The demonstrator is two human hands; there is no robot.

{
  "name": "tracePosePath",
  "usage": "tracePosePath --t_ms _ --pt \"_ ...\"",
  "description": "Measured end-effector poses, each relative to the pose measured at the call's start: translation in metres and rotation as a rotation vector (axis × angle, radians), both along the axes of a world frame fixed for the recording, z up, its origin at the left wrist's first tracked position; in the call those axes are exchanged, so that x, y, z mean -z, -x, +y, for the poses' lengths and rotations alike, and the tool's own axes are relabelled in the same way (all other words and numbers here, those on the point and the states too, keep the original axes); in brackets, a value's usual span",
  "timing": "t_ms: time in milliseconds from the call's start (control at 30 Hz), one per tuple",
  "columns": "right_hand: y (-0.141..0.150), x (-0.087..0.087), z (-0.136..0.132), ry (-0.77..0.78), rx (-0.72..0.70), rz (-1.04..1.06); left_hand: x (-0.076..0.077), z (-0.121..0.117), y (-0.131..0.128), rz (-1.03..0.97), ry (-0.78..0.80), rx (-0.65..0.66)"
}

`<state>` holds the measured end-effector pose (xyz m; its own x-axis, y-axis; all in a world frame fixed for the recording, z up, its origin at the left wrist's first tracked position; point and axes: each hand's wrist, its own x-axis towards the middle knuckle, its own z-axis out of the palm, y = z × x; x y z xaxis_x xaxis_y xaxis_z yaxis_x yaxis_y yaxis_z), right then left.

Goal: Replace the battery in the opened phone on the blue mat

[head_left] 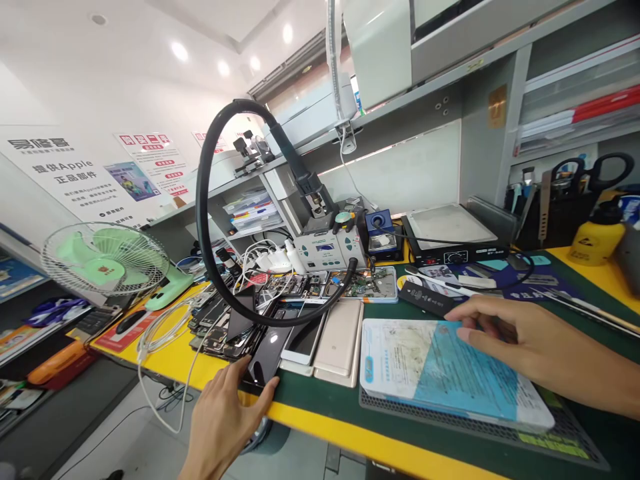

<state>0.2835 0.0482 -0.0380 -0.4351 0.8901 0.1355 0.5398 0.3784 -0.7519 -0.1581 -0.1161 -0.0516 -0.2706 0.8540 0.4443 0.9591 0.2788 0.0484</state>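
My left hand point(225, 410) grips the near end of a dark, glossy phone point(269, 350), thumb on one edge and fingers on the other. The phone lies beside a pile of phone parts point(227, 333) at the bench edge. My right hand point(515, 337) hovers over or rests on a flat white-and-blue package point(450, 370), thumb and index finger apart; whether it touches is unclear. Its index fingertip is close to a black rectangular box point(425, 298). Between my hands lie a white-framed phone point(304, 337) and a gold phone point(340, 339).
A hot air station point(330, 250) stands behind, its black hose point(201, 200) looping over the phones. A tray of circuit boards point(373, 283) sits before it. A green fan point(107, 263) and white cables point(165, 327) are left; a yellow bottle point(597, 237) is right.
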Motion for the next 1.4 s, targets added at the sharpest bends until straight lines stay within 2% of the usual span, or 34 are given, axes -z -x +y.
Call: tracePosePath --t_ms 133,267,467,633,800,967,1067,1167,1267,1333,1367,1400 --pt "0.000 -0.001 -0.002 -0.038 0.038 0.011 0.000 0.000 0.000 0.023 -0.004 -0.008" --pt "-0.003 -0.001 0.000 -0.046 -0.030 -0.008 -0.002 -0.001 0.000 0.031 -0.004 -0.018" --pt "-0.003 0.002 0.004 -0.071 -0.025 0.009 -0.004 -0.001 -0.002 0.038 -0.016 -0.030" --pt "-0.006 0.007 0.010 -0.080 -0.051 0.016 -0.006 -0.001 -0.006 -0.005 -0.028 -0.052" --pt "-0.008 0.003 0.010 -0.085 -0.064 -0.002 -0.007 0.000 -0.006 -0.071 -0.051 -0.084" --pt "-0.010 -0.001 0.015 -0.086 -0.089 -0.054 -0.014 0.005 -0.009 -0.120 -0.104 -0.113" --pt "-0.006 -0.003 0.017 -0.142 -0.030 -0.029 -0.020 0.011 -0.012 -0.125 -0.115 -0.112" --pt "0.012 -0.010 -0.001 -0.292 -0.008 -0.102 -0.025 0.018 -0.013 -0.120 -0.087 -0.108" --pt "0.047 -0.024 -0.037 -0.471 -0.130 -0.100 -0.030 0.023 -0.012 -0.116 -0.046 -0.113" --pt "0.069 -0.032 -0.057 -0.479 -0.295 -0.053 -0.034 0.024 -0.012 -0.112 -0.028 -0.123" --pt "0.076 -0.035 -0.063 -0.438 -0.336 -0.054 -0.035 0.024 -0.012 -0.110 -0.022 -0.130" --pt "0.079 -0.037 -0.064 -0.434 -0.297 -0.020 -0.035 0.025 -0.013 -0.109 -0.017 -0.140"
